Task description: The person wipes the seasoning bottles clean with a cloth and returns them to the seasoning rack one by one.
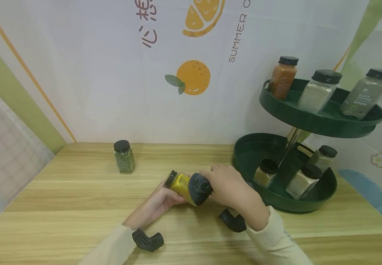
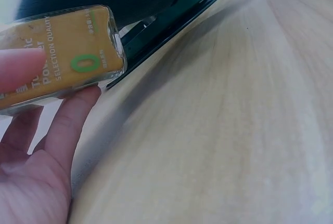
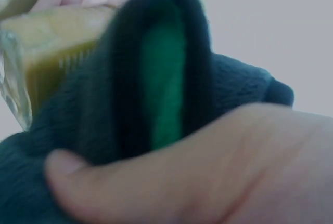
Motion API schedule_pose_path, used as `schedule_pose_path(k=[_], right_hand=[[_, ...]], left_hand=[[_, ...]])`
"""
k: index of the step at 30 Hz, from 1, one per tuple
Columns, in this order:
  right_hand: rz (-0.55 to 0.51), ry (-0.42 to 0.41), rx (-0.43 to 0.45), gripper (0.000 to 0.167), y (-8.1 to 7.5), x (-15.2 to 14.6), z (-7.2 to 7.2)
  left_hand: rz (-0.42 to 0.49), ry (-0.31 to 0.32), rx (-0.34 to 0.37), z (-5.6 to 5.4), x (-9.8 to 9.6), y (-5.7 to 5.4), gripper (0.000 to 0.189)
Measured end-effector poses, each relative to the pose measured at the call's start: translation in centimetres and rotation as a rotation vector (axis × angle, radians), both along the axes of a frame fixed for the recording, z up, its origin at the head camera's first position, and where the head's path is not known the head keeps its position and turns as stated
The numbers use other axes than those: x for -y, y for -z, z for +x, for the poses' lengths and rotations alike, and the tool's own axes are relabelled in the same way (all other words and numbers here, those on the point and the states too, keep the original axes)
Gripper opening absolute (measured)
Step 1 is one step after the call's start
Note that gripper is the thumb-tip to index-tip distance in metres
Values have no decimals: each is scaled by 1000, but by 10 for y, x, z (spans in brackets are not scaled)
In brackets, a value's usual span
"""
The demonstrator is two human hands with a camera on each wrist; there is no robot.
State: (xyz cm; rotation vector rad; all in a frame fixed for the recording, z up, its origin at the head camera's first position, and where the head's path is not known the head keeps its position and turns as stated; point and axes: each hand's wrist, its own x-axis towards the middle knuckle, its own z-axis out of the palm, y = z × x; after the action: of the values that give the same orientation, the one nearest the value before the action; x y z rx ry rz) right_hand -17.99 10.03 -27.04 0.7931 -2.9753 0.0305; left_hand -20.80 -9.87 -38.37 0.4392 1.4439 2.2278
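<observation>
A glass spice jar of yellow powder (image 1: 180,184) with a black lid lies tilted above the table, its lid toward the upper left. My left hand (image 1: 164,200) grips it from below. In the left wrist view, part of the word "Powder" shows on the jar's label (image 2: 62,52), and the thumb lies across it. A dark cloth (image 1: 199,188) is bunched in my right hand (image 1: 229,186) by the jar's bottom end. The right wrist view shows the cloth folded, with a bright green patch, and the thumb pressing it; part of the jar (image 3: 57,42) sits behind.
A dark green two-tier rack (image 1: 317,123) stands at the right. Its upper tier holds three jars, including an orange one (image 1: 283,78); three more jars stand in the lower tier (image 1: 244,147). A jar of green herbs (image 1: 124,162) stands at the table's back left.
</observation>
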Motion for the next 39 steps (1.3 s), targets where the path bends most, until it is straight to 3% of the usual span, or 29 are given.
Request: schedule_pose_path(k=[8,12,16,19,22,28,32,39], right_hand=[[74,54,64,40,-7,-9,-1],[36,33,-26,43,-7,-7,-1],[-72,-76,-145,43,1,6,0],[-81,-148,-203,42,10,17,2],[-67,-148,-225,45,16,24,4],[-114,-83,-188,48,18,24,1],[-148,-64,-149,47,15,22,0],[-130,6,-47,50,9,16,-1]], left_hand=[[1,25,-7,0,0,-1,65],[-9,4,17,0,0,-1,62],[-23,-18,24,0,1,0,60],[-25,-35,36,-1,1,0,61],[-22,-49,51,-1,2,0,62],[39,-4,64,0,1,-1,61],[81,25,54,1,1,-2,50],[84,21,41,1,0,-2,41]])
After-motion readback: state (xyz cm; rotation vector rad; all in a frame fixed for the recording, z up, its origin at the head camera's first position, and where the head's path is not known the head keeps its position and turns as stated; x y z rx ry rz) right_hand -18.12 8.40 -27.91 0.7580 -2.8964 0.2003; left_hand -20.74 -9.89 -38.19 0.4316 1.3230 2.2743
